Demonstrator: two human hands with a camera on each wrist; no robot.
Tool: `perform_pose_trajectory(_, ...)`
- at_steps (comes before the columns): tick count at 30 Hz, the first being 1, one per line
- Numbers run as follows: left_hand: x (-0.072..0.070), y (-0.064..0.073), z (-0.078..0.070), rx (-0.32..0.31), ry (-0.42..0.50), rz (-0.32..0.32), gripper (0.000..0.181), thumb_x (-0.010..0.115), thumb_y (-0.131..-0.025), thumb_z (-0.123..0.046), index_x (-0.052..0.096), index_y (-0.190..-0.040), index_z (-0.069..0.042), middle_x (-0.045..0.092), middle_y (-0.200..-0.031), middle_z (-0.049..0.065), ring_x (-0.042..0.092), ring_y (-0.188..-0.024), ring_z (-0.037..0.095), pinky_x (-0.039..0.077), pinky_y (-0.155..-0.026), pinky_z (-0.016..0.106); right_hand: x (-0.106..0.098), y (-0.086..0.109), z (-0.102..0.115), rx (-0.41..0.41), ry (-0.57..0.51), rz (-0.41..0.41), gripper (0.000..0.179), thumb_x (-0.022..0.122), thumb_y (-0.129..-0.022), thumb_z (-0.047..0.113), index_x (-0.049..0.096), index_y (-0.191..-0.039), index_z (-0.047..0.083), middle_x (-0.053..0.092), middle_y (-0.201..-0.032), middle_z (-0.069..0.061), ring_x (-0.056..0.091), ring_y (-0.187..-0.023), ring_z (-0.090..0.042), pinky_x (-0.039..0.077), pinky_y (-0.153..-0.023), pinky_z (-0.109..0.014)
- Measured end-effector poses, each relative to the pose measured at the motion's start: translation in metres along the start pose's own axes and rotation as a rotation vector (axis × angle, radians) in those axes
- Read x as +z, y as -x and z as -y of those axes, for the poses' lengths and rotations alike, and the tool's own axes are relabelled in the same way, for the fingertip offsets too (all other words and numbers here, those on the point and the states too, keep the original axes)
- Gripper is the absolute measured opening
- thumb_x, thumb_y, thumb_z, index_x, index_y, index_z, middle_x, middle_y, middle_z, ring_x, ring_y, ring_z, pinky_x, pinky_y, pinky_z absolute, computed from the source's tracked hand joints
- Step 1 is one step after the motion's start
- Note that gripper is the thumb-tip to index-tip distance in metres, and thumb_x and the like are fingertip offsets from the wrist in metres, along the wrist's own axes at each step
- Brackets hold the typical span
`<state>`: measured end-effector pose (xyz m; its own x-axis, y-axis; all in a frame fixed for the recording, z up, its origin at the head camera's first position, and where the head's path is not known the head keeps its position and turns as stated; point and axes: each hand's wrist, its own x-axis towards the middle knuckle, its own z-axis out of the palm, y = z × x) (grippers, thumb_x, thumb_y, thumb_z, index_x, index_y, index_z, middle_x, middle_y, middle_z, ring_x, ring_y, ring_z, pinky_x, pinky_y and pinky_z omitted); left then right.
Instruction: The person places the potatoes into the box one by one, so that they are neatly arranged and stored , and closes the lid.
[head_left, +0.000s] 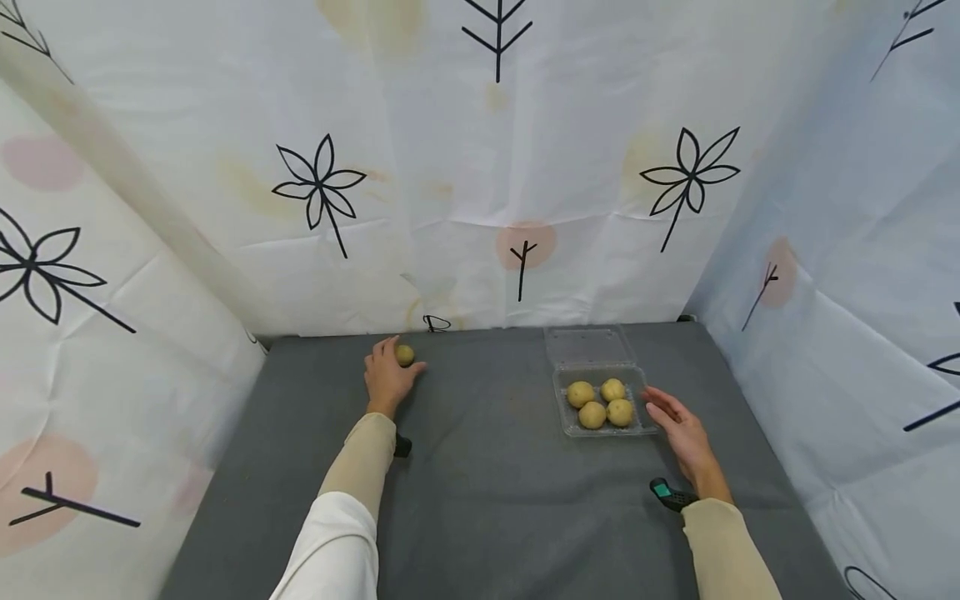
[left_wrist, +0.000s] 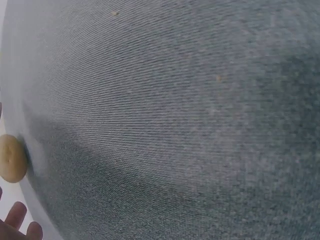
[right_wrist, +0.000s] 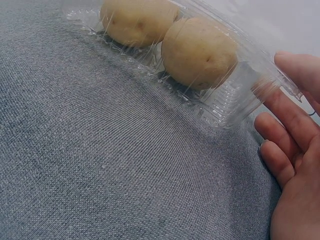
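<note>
A small yellow potato (head_left: 405, 356) lies near the far left edge of the grey surface. My left hand (head_left: 388, 377) reaches around it, thumb and fingers spread on either side. In the left wrist view, a gap shows between the potato (left_wrist: 12, 158) and the visible fingertips (left_wrist: 16, 215). Several potatoes (head_left: 592, 415) sit inside a clear plastic container (head_left: 567, 423) on the right, its lid (head_left: 588, 344) folded back. My right hand (head_left: 681, 429) rests its extended fingers at the container's right edge; in the right wrist view, fingers (right_wrist: 287, 110) touch the clear wall.
A grey cloth-covered table (head_left: 480, 500) lies under everything. White patterned sheets (head_left: 480, 167) hang at the back and on both sides, close to the table's edges. A dark strap device (head_left: 672, 495) sits on the right wrist.
</note>
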<state>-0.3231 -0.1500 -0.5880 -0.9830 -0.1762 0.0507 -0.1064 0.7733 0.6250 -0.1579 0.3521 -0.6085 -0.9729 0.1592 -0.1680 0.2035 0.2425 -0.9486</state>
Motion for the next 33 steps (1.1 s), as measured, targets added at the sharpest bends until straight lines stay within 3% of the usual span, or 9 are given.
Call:
perform_pose_trajectory(3, -0.0036, 0.0022, 0.0005, -0.016, 0.030, -0.006, 0.079, 0.078, -0.090, -0.038, 0.041, -0.155, -0.014, 0.036, -0.158, 0.017, 0.033, -0.141, 0.045, 0.033, -0.111, 0.067, 0.0003, -0.0003, -0.0010, -0.001, 0.012, -0.002, 0.069, 0.055, -0.102, 0.053, 0.037, -0.160, 0.019, 0.045, -0.160, 0.000, 0.038, -0.119, 0.017, 0.026, -0.124, -0.058)
perform_pose_trajectory(8, -0.0035, 0.0019, 0.0019, -0.037, 0.061, 0.001, 0.073, 0.075, -0.094, -0.035, 0.041, -0.154, -0.013, 0.037, -0.156, 0.019, 0.033, -0.140, 0.045, 0.032, -0.112, 0.066, -0.0009, -0.0010, -0.0021, -0.008, 0.012, -0.002, 0.069, 0.054, -0.102, 0.054, 0.037, -0.160, 0.020, 0.048, -0.157, 0.006, 0.042, -0.128, 0.009, 0.026, -0.124, -0.058)
perform_pose_trajectory(11, -0.0026, 0.0010, 0.0025, -0.056, 0.060, 0.012, 0.071, 0.073, -0.095, -0.033, 0.041, -0.155, -0.013, 0.039, -0.156, 0.020, 0.033, -0.139, 0.045, 0.032, -0.111, 0.065, -0.0006, -0.0005, -0.0018, -0.011, -0.007, -0.002, 0.068, 0.055, -0.102, 0.052, 0.037, -0.159, 0.019, 0.049, -0.156, 0.007, 0.042, -0.126, 0.011, 0.026, -0.125, -0.057)
perform_pose_trajectory(13, -0.0025, 0.0008, 0.0024, -0.067, 0.061, 0.014, 0.069, 0.072, -0.096, -0.032, 0.042, -0.154, -0.013, 0.040, -0.155, 0.020, 0.033, -0.138, 0.045, 0.032, -0.111, 0.065, -0.0004, 0.0000, -0.0022, -0.010, -0.015, -0.004, 0.069, 0.056, -0.102, 0.053, 0.037, -0.159, 0.019, 0.051, -0.151, 0.012, 0.039, -0.118, 0.018, 0.026, -0.125, -0.056)
perform_pose_trajectory(17, -0.0001, -0.0007, 0.0036, -0.083, 0.069, 0.005, 0.067, 0.072, -0.096, -0.031, 0.044, -0.153, -0.013, 0.041, -0.154, 0.021, 0.034, -0.137, 0.045, 0.032, -0.110, 0.064, 0.0002, 0.0009, -0.0024, -0.005, -0.010, -0.007, 0.068, 0.056, -0.102, 0.053, 0.038, -0.159, 0.020, 0.051, -0.150, 0.016, 0.039, -0.120, 0.017, 0.027, -0.125, -0.056)
perform_pose_trajectory(25, 0.0032, -0.0057, 0.0036, -0.101, 0.062, 0.002, 0.060, 0.068, -0.099, -0.031, 0.046, -0.152, -0.012, 0.043, -0.154, 0.021, 0.034, -0.137, 0.044, 0.031, -0.110, 0.063, 0.0005, 0.0000, -0.0010, -0.005, -0.018, -0.005, 0.068, 0.055, -0.103, 0.051, 0.037, -0.159, 0.019, 0.043, -0.162, -0.005, 0.038, -0.120, 0.017, 0.027, -0.125, -0.056)
perform_pose_trajectory(33, 0.0027, -0.0046, -0.0001, -0.110, 0.087, -0.020, 0.053, 0.067, -0.100, -0.027, 0.051, -0.147, -0.010, 0.048, -0.147, 0.021, 0.038, -0.134, 0.043, 0.033, -0.108, 0.063, 0.0003, -0.0008, -0.0024, 0.002, -0.014, 0.001, 0.066, 0.053, -0.104, 0.050, 0.035, -0.160, 0.020, 0.039, -0.164, -0.010, 0.037, -0.120, 0.018, 0.026, -0.125, -0.055)
